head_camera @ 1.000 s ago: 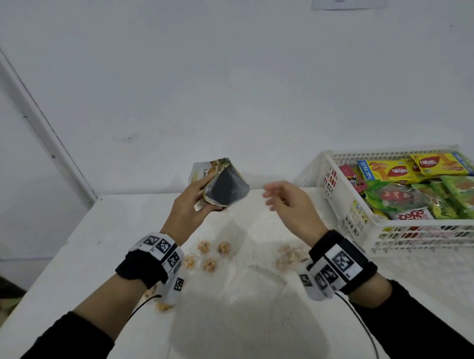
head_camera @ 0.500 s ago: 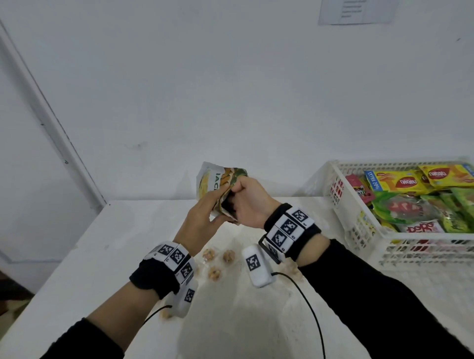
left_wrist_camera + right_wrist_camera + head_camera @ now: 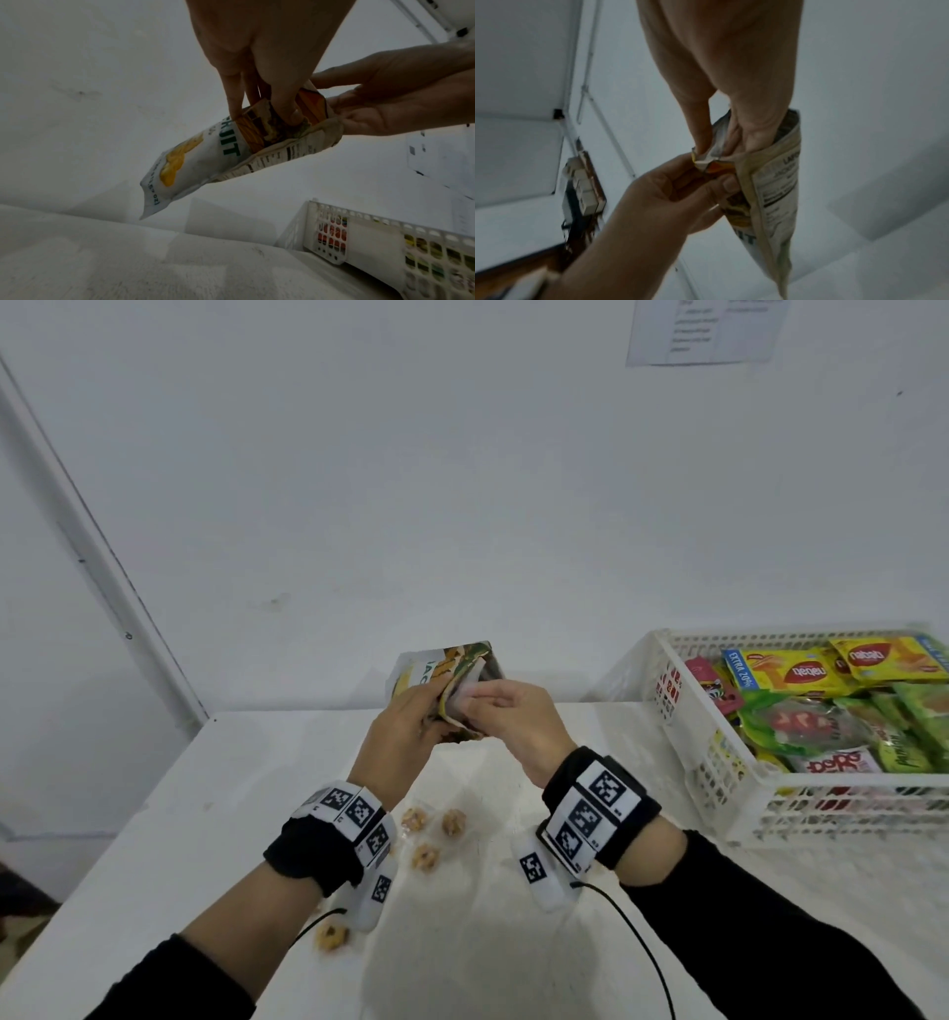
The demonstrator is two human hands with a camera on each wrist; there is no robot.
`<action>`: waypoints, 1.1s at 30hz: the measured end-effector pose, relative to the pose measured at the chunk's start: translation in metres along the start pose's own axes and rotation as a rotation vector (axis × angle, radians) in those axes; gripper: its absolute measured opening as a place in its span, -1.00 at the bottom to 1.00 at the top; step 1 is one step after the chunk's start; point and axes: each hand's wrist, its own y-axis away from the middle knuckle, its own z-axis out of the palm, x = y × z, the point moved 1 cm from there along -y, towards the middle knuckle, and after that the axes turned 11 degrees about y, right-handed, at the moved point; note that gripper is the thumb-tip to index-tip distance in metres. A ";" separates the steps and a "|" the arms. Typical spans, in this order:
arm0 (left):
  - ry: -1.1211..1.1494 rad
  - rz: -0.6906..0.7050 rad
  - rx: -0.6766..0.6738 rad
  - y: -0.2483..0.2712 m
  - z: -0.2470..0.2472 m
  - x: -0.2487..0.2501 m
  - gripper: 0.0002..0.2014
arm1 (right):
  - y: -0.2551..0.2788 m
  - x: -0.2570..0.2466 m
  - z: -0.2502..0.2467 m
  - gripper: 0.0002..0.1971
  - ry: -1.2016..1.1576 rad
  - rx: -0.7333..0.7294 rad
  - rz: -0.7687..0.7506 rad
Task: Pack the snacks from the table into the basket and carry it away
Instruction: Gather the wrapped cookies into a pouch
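My right hand point(image 3: 518, 726), which hung open and apart from the pouch a second ago, has come across and now has its fingers point(image 3: 754, 130) tucked into the mouth of the jackfruit snack pouch point(image 3: 205, 160), thumb pinching the torn lip. My left hand point(image 3: 405, 737) grips the pouch from the other side, thumb point(image 3: 285, 105) pressed on the printed face, holding it in the air above the white table point(image 3: 154, 814), left of the white basket point(image 3: 719, 809) full of packets. The pouch looks light, soft and crinkly, likely slippery foil; I'd hold it by the folded top so nothing spills. Small wrapped round snacks point(image 3: 426, 839) lie on the table below my wrists, not yet packed.
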 end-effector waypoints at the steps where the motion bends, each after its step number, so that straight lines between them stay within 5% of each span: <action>1: -0.003 -0.011 0.008 0.001 -0.001 0.000 -0.51 | 0.003 0.000 -0.004 -0.81 0.036 0.028 -0.030; 5: 0.052 -0.064 0.075 0.000 -0.013 -0.002 -0.56 | 0.019 -0.002 -0.029 -0.85 -0.009 0.086 -0.101; 8: 0.061 -0.076 0.139 -0.001 -0.024 -0.002 -0.55 | 0.033 0.012 -0.049 -0.82 -0.133 0.078 0.041; 14: 0.049 -0.067 0.178 -0.001 -0.035 -0.006 -0.57 | 0.062 0.078 -0.055 -0.70 0.306 -0.076 0.434; 17: 0.167 -0.116 0.157 0.001 -0.029 0.000 -0.61 | 0.068 0.100 -0.056 -0.70 0.686 -0.210 0.427; 21: 0.167 -0.090 0.111 0.006 -0.020 -0.001 -0.58 | 0.060 0.101 -0.078 -0.85 0.850 0.136 0.261; 23: 0.153 -0.076 0.087 0.008 -0.015 -0.003 -0.56 | 0.053 0.109 -0.097 -0.65 0.965 0.229 0.379; 26: 0.200 -0.042 0.047 0.009 -0.010 0.001 -0.55 | 0.049 0.124 -0.114 -0.30 1.114 0.080 0.629; 30: 0.218 0.019 -0.002 0.010 -0.002 0.004 -0.58 | 0.045 0.128 -0.120 -0.63 1.036 0.051 0.644; 33: 0.195 0.065 -0.019 0.013 0.000 0.007 -0.59 | 0.049 0.129 -0.119 -0.66 1.064 0.043 0.671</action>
